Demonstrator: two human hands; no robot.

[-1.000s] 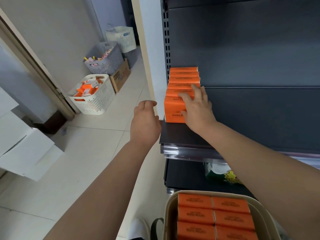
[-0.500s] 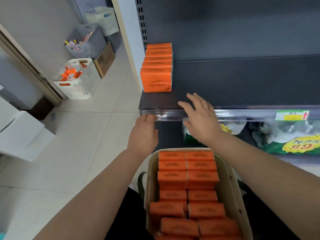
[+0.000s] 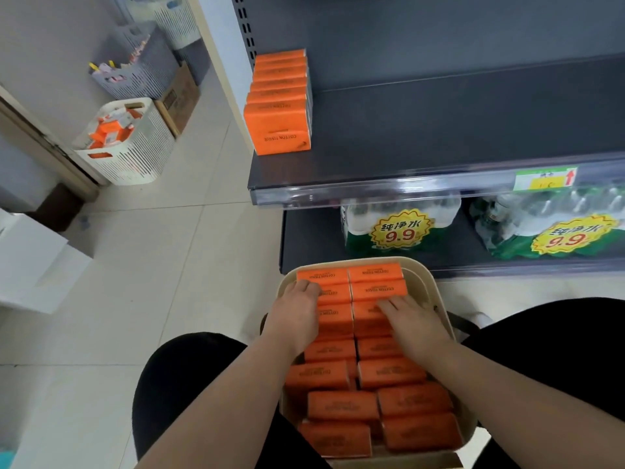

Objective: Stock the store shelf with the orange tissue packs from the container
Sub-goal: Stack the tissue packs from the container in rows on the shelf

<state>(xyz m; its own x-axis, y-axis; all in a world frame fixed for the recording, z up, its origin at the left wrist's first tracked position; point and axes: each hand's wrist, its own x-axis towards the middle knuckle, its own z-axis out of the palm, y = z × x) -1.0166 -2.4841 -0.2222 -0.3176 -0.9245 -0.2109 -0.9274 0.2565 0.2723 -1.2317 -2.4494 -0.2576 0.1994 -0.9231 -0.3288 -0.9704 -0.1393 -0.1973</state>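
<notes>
While the orange tissue packs [image 3: 389,374] are sitting in the container [image 3: 429,282], you're bringing both hands down from the shelf [image 3: 439,137] onto them. Your left hand [image 3: 297,313] is curling round one pack and your right hand [image 3: 416,319] is lying flat-fingered on another, so you're starting the next load for the shelved row [image 3: 279,130].

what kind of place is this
Probably a shop aisle: a dark retail shelf with a price tag on its edge, water packs with 9.9 stickers, orange tissue packs in a row.
</notes>
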